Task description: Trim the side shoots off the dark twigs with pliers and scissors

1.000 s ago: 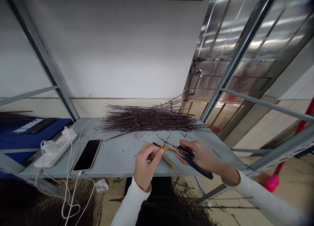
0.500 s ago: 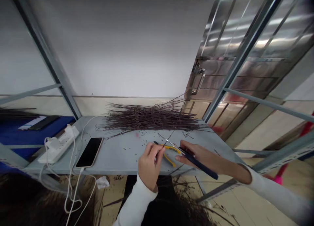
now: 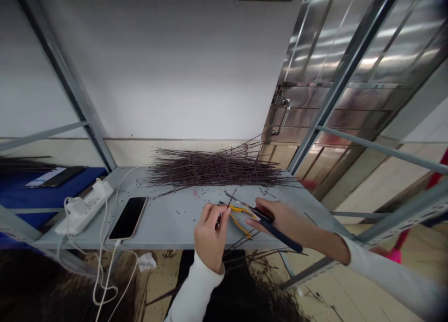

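At the far left, a blue shelf (image 3: 21, 186) carries a tablet (image 3: 52, 176). Nearer, a white power strip (image 3: 84, 207) sits on the grey metal worktop (image 3: 164, 228), with white cables trailing over the edge, and a black smartphone (image 3: 128, 218) lies just beside it. Dark specks of cut twig (image 3: 182, 212) litter the surface. The left hand (image 3: 210, 235) is clenched around a thin dark twig (image 3: 228, 201), pinching it upright a little above the worktop, in front of the main heap. Just right of that, a pair of yellow-handled pliers (image 3: 241, 214) sits in the middle of the work, its jaws hidden at the right hand's fingers; I can't tell whether it is being held. The right hand (image 3: 280, 219) is closed around a navy-handled tool (image 3: 280, 235), whose slim steel tip reaches left toward the twig. Behind them lies a long heap of dark twigs (image 3: 213, 170). The step in hand looks like close work on one twig, and it seems to call for keeping that twig steady against the steel tip. Farther right stands a stainless steel door (image 3: 315, 102).
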### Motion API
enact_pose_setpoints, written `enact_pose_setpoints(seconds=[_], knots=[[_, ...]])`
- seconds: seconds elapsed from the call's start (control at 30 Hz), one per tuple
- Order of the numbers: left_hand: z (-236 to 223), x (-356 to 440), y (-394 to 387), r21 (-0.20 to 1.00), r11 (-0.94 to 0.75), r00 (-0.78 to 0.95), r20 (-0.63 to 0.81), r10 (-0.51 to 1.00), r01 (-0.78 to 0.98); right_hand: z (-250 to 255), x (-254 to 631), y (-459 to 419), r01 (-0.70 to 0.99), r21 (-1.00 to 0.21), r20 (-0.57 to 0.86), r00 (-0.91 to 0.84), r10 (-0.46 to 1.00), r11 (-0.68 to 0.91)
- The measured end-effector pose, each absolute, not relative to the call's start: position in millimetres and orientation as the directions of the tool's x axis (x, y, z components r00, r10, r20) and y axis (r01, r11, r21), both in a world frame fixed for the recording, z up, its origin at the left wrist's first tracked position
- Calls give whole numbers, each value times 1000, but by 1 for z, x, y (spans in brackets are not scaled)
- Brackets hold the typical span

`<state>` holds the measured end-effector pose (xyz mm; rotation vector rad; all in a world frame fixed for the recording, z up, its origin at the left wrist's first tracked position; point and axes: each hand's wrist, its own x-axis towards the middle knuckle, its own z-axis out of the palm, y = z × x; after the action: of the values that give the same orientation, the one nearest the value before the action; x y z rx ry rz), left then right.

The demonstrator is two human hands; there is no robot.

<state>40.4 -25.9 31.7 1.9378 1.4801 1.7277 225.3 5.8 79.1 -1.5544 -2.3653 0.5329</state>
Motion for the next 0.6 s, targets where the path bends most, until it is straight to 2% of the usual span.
enact_pose_setpoints(seconds=[0.1, 0.17, 0.33, 0.6], knots=[[31, 41, -27, 656, -526, -116, 678, 726, 541, 78, 224, 5, 782, -499, -40, -452, 891, 374], [30, 42, -28, 650, -545, -95, 684, 723, 529, 79, 223, 4, 755, -510, -25, -491, 871, 412], [32, 42, -30, 698, -520, -133, 651, 747, 492, 82, 225, 6, 792, -427, 61, -456, 888, 436], [35, 33, -25, 806, -424, -210, 538, 817, 414, 88, 244, 4, 807, -399, 16, -468, 884, 435]])
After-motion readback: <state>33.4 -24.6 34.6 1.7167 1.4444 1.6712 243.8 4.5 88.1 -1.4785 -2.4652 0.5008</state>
